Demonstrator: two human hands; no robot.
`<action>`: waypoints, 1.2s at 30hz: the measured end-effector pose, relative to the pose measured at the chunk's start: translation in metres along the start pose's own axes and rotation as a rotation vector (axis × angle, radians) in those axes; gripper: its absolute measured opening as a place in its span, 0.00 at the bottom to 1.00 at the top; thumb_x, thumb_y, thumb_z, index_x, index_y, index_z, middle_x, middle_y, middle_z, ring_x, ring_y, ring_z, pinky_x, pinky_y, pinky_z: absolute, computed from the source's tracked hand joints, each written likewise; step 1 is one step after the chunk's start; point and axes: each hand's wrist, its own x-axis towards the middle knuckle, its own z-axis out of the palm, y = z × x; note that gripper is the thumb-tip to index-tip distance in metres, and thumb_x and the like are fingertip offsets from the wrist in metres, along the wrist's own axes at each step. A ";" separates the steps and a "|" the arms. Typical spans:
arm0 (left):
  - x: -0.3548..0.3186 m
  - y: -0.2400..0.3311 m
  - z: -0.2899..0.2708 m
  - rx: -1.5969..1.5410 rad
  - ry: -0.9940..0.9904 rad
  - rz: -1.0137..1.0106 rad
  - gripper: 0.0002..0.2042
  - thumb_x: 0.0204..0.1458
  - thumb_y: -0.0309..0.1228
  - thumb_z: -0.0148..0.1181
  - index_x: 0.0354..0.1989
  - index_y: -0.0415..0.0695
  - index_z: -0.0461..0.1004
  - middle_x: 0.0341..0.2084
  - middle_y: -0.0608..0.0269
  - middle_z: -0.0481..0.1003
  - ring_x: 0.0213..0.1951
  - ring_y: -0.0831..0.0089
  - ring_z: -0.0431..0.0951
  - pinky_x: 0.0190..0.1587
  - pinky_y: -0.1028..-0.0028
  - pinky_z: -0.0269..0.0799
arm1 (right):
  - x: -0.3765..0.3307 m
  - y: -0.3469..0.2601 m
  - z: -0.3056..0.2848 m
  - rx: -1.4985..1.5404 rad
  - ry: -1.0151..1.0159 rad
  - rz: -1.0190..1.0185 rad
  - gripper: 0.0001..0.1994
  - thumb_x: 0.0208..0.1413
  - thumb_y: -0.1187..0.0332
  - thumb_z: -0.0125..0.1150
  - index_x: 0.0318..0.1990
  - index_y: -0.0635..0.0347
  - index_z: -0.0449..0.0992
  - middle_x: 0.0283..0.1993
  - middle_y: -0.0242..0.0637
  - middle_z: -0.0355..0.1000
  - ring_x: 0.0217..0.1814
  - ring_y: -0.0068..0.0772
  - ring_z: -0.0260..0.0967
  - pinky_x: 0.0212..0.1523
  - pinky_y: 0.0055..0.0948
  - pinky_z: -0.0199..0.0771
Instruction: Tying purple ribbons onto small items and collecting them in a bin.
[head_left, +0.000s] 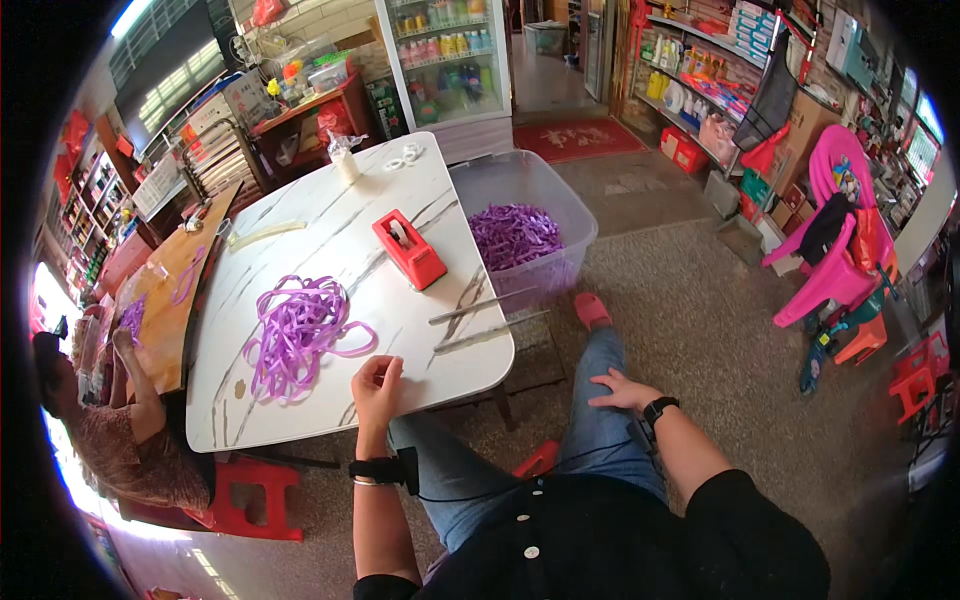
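My left hand (376,392) is at the near edge of a white marbled table (350,240), its fingers curled in and nothing visible in them. A loose heap of purple ribbon loops (298,335) lies on the tabletop just beyond it, to the left. My right hand (622,390) rests on my right thigh with fingers spread, holding nothing. Two thin metal strips (490,325) lie at the table's right edge, their ends sticking out past it. Behind them stands a red tape dispenser (410,250) with a roll inside.
A clear plastic bin (575,210) of purple ribbon pieces (515,235) stands against the table's right side. A white bottle (345,165) and white rolls (408,153) are at the far end. Another person (140,420) sits at left by a wooden table (180,320). Pink chairs (840,250) stand right.
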 end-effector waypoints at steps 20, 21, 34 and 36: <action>0.000 0.005 0.002 -0.051 0.019 0.011 0.07 0.47 0.29 0.56 0.26 0.36 0.71 0.19 0.70 0.70 0.22 0.86 0.66 0.25 0.86 0.61 | -0.004 -0.002 -0.008 -0.027 -0.016 -0.003 0.38 0.40 0.42 0.57 0.59 0.47 0.55 0.65 0.58 0.27 0.68 0.52 0.28 0.62 0.38 0.39; -0.001 0.005 0.002 -0.052 0.019 0.002 0.07 0.47 0.29 0.56 0.26 0.36 0.71 0.18 0.70 0.70 0.22 0.86 0.66 0.25 0.85 0.61 | -0.006 0.002 -0.006 -0.024 -0.017 -0.001 0.38 0.40 0.42 0.57 0.59 0.47 0.55 0.65 0.58 0.27 0.68 0.52 0.28 0.62 0.38 0.39; -0.001 0.004 0.000 -0.027 0.011 0.013 0.08 0.49 0.31 0.54 0.28 0.37 0.72 0.20 0.69 0.70 0.24 0.84 0.67 0.28 0.85 0.61 | -0.006 0.001 -0.005 0.073 -0.025 -0.036 0.34 0.43 0.46 0.57 0.59 0.44 0.55 0.65 0.54 0.27 0.68 0.52 0.28 0.62 0.39 0.40; 0.000 0.002 -0.001 -0.034 0.012 0.009 0.08 0.49 0.31 0.54 0.28 0.37 0.72 0.19 0.70 0.70 0.24 0.85 0.67 0.28 0.85 0.61 | -0.005 0.001 -0.005 0.048 -0.019 -0.048 0.34 0.43 0.46 0.57 0.59 0.44 0.55 0.65 0.54 0.27 0.68 0.52 0.28 0.62 0.40 0.40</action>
